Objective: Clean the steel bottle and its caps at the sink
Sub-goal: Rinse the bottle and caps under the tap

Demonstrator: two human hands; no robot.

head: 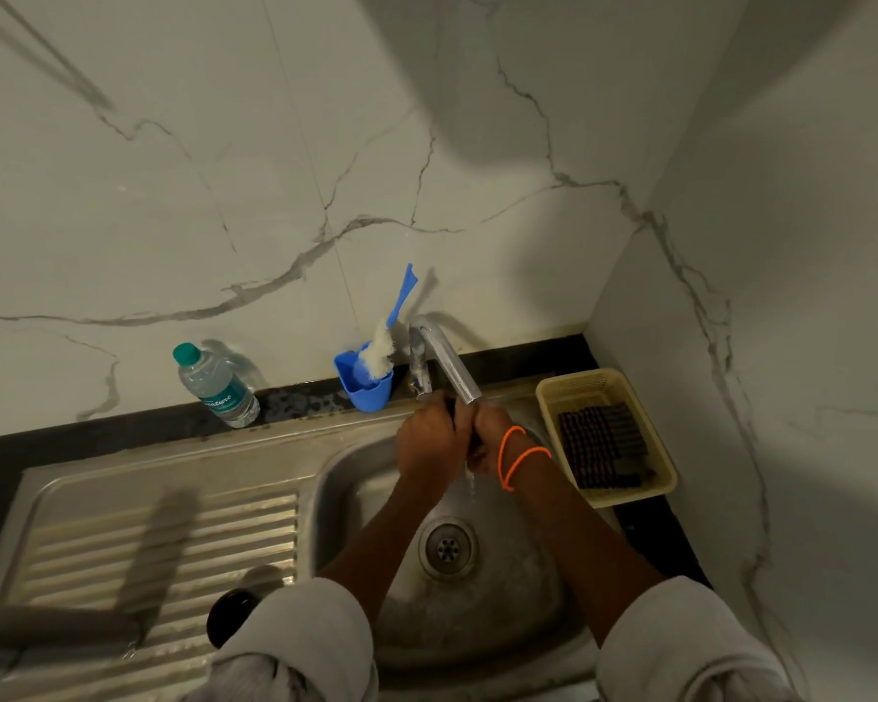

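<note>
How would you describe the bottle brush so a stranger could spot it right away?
Find the steel tap behind the sink. Just left of it a small blue cup stands against the marble wall, and the bottle brush leans in it. Nothing else nearby has white bristles and a blue handle.

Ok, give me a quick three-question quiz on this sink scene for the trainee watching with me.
1. True or false: the brush stands in the blue cup behind the sink.
2. Where are both hands? A) on the ribbed drainboard B) under the tap, closed around a small dark thing C) in the basket
3. Fill in: the orange bands are on the ___ wrist.

Key: 1 true. 2 B: the left hand and right hand meet under the spout, with water running off below. 3 right.
</note>
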